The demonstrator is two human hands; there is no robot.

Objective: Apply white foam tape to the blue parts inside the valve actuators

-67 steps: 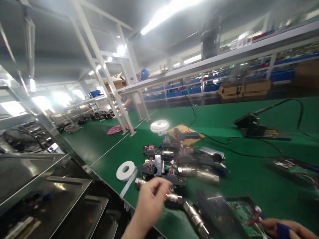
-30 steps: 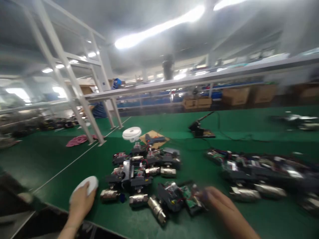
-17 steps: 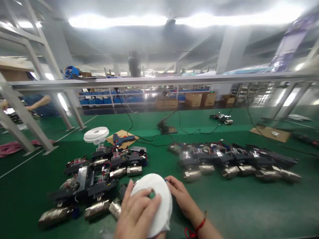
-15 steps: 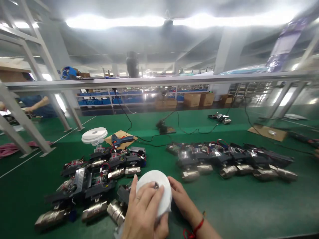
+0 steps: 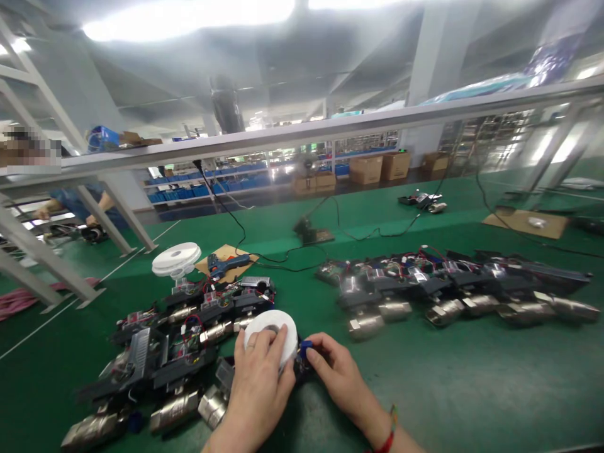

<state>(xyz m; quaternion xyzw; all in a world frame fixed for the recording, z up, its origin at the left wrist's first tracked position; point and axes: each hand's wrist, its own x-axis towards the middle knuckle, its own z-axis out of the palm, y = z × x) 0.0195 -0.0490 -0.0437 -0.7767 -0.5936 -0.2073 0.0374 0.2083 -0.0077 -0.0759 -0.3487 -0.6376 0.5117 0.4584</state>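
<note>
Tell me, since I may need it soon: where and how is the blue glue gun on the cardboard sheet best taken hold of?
Grip the blue glue gun by its handle, coming from above. It lies flat on its side on the cardboard sheet, so its body is exposed from the top. The cord trailing nearby looks likely to drag, so lift gently.

The left hand (image 5: pixel 262 377) covers the lower half of the white tape roll (image 5: pixel 272 333), and both forearms are cut off by the bottom edge; what the right hand (image 5: pixel 337 377) pinches beside the roll is a small blue thing (image 5: pixel 306 346) too small to tell, and the black part under both hands is mostly hidden. The metal valves (image 5: pixel 174 409) at lower left are blurred, and a co-worker's sleeve (image 5: pixel 70 196) stands half hidden behind the white frame posts (image 5: pixel 42 258); the far shelves (image 5: pixel 226 179) are too blurred to read.
</note>
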